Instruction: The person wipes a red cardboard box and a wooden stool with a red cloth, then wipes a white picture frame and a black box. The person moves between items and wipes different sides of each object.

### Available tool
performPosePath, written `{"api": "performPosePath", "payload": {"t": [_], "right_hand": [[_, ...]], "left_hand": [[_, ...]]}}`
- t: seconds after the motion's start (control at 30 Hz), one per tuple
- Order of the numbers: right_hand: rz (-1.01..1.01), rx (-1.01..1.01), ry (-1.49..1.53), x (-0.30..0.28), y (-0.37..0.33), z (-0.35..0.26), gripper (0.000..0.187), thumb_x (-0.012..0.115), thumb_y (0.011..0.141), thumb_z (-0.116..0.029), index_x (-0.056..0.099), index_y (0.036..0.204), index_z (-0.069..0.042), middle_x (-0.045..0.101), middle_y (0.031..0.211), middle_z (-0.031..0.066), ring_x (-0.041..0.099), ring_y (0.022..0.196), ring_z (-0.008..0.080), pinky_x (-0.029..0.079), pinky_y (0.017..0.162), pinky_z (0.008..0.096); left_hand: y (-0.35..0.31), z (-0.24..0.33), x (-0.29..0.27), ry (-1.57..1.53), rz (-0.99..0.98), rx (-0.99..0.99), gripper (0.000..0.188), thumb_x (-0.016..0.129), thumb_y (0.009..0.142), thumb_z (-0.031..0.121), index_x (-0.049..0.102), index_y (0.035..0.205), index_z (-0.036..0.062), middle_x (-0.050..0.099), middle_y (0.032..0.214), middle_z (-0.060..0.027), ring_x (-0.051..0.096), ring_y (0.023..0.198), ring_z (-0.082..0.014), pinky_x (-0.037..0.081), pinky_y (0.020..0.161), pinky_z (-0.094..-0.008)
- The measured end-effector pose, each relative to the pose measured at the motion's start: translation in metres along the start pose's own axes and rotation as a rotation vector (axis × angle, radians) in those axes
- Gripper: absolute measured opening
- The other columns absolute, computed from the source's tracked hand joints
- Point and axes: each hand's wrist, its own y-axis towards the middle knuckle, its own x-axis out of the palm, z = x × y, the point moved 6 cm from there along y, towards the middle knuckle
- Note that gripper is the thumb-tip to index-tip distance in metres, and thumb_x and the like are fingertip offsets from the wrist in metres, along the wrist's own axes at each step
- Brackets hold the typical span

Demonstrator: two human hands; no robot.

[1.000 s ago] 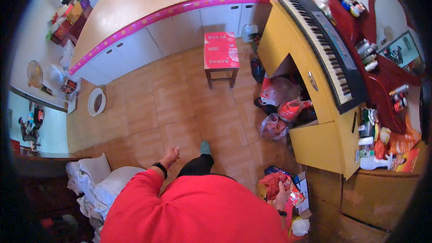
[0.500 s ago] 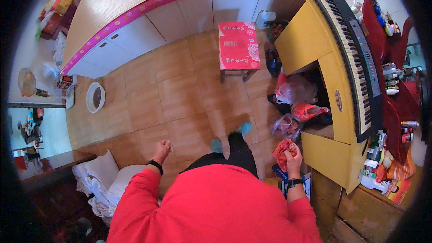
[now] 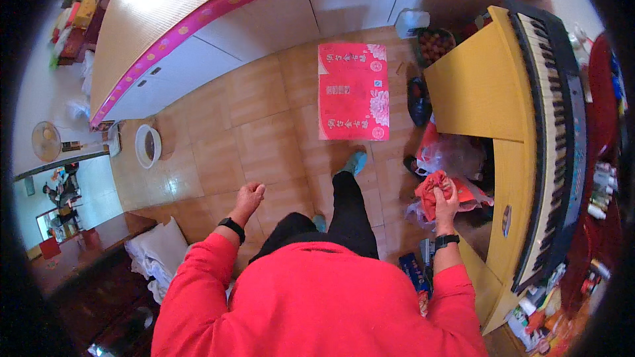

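My right hand is closed on a crumpled red cloth, held out to the right beside the yellow cabinet. Plastic bags lie just beyond it, in and around the cabinet's opening. My left hand hangs out to the left over the floor, its fingers curled in with nothing showing in them. In front of my feet is a low stool topped with flattened red cardboard; the cardboard hides the stool's legs.
On the right stands the yellow cabinet with an electronic keyboard on top. A white basin sits on the tiled floor at left. Ahead runs a mat-covered platform with white doors. Dark shoes lie near the cabinet.
I have stepped forward, so the cardboard-topped stool and the cabinet are nearer. The red cloth has come along in my right hand. My left hand remains curled.
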Motion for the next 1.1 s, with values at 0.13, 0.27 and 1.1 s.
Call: {"api": "performPosePath", "payload": {"t": [0.13, 0.27, 1.1], "right_hand": [[-0.162, -0.188, -0.148, 0.017, 0.062, -0.040, 0.053, 0.073, 0.078, -0.014, 0.060, 0.130, -0.007, 0.063, 0.123, 0.0156, 0.059, 0.116, 0.0311, 0.044, 0.104, 0.0393], [-0.258, -0.222, -0.394, 0.040, 0.113, -0.054, 0.056, 0.074, 0.078, -0.013, 0.059, 0.131, -0.008, 0.059, 0.129, 0.0170, 0.055, 0.122, 0.0344, 0.043, 0.106, 0.0425], [-0.177, -1.043, -0.273, 0.459, 0.236, -0.262, 0.042, 0.070, 0.066, 0.000, 0.069, 0.106, -0.014, 0.063, 0.117, 0.0117, 0.057, 0.114, 0.0363, 0.048, 0.094, 0.0486]], "left_hand": [[-0.013, 0.060, 0.006, -0.073, -0.062, 0.092, 0.034, 0.059, 0.098, 0.030, 0.068, 0.094, -0.0033, 0.068, 0.076, -0.0125, 0.063, 0.070, -0.0176, 0.050, 0.066, -0.0355], [-0.099, -0.026, -0.030, 0.083, 0.058, 0.055, 0.033, 0.057, 0.100, 0.026, 0.066, 0.086, -0.0024, 0.065, 0.073, -0.0100, 0.058, 0.068, -0.0193, 0.047, 0.063, -0.0364], [-0.122, -0.285, -0.074, -0.124, -0.125, -0.641, 0.029, 0.059, 0.099, 0.028, 0.068, 0.098, 0.0005, 0.058, 0.073, 0.0037, 0.052, 0.064, -0.0089, 0.042, 0.056, -0.0284]]}}
